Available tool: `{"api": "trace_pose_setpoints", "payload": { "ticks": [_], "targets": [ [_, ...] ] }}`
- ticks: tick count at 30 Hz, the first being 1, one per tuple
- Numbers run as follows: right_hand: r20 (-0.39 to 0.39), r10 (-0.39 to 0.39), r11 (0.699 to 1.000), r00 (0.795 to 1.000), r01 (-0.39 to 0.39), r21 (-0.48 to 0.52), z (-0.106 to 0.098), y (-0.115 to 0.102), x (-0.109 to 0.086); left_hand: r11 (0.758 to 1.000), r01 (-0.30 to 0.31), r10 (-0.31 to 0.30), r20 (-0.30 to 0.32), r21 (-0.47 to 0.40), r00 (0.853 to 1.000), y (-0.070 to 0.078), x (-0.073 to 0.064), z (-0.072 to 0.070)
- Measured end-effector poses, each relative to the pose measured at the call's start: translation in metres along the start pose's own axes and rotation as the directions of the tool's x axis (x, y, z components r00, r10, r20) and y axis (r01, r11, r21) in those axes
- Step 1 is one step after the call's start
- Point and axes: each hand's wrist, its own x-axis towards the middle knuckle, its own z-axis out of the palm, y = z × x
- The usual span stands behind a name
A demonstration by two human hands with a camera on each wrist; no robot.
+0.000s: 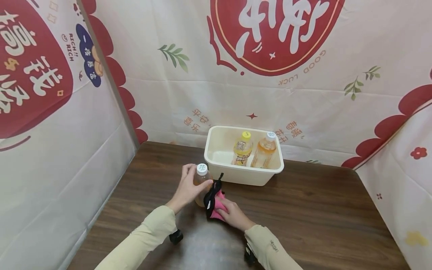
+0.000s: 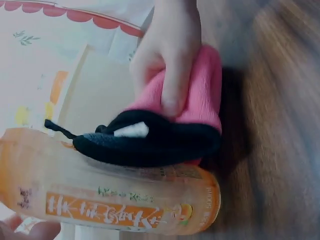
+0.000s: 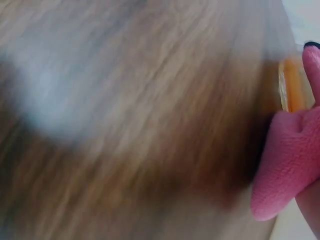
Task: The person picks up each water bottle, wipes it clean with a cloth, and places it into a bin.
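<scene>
My left hand (image 1: 187,187) grips a clear plastic drink bottle (image 2: 110,200) near its neck. The bottle has a white cap, an amber tint and an orange label, and it stands on the table in the head view. My right hand (image 1: 234,215) pinches a folded pink cloth (image 1: 219,206) with black edging and a black hanging loop. In the left wrist view the cloth's black edge lies against the bottle's side. The right wrist view shows the pink cloth (image 3: 285,160) at its right edge, with part of the orange bottle (image 3: 294,87) behind it.
Behind the hands, a cream plastic basin (image 1: 236,176) holds a yellow-capped bottle (image 1: 242,152) and a white-capped orange drink bottle (image 1: 264,153). The dark wooden table (image 1: 314,202) meets printed white fabric walls (image 1: 168,101) at the back and sides.
</scene>
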Motion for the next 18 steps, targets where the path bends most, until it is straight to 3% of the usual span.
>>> {"api": "trace_pose_setpoints", "payload": {
  "ticks": [3, 7, 12, 18],
  "targets": [
    [0.019, 0.035, 0.999, 0.999, -0.036, 0.006, -0.014, -0.004, -0.003, 1.000, -0.012, 0.012, 0.003, -0.013, 1.000, 0.002, 0.001, 0.001],
    [-0.043, 0.048, 0.998, 0.998, -0.047, 0.038, -0.040, -0.018, 0.002, 0.995, -0.089, 0.093, 0.070, -0.053, 0.993, 0.001, 0.002, -0.008],
    [-0.118, -0.067, 0.997, 0.991, 0.072, 0.040, -0.068, -0.043, 0.019, 0.986, -0.146, 0.157, 0.155, -0.083, 0.975, 0.000, 0.004, -0.021],
    [-0.077, -0.170, 0.985, 0.982, 0.169, -0.012, -0.075, -0.062, 0.040, 0.967, -0.254, 0.252, 0.183, -0.014, 0.950, -0.001, 0.009, -0.026]
  ]
}}
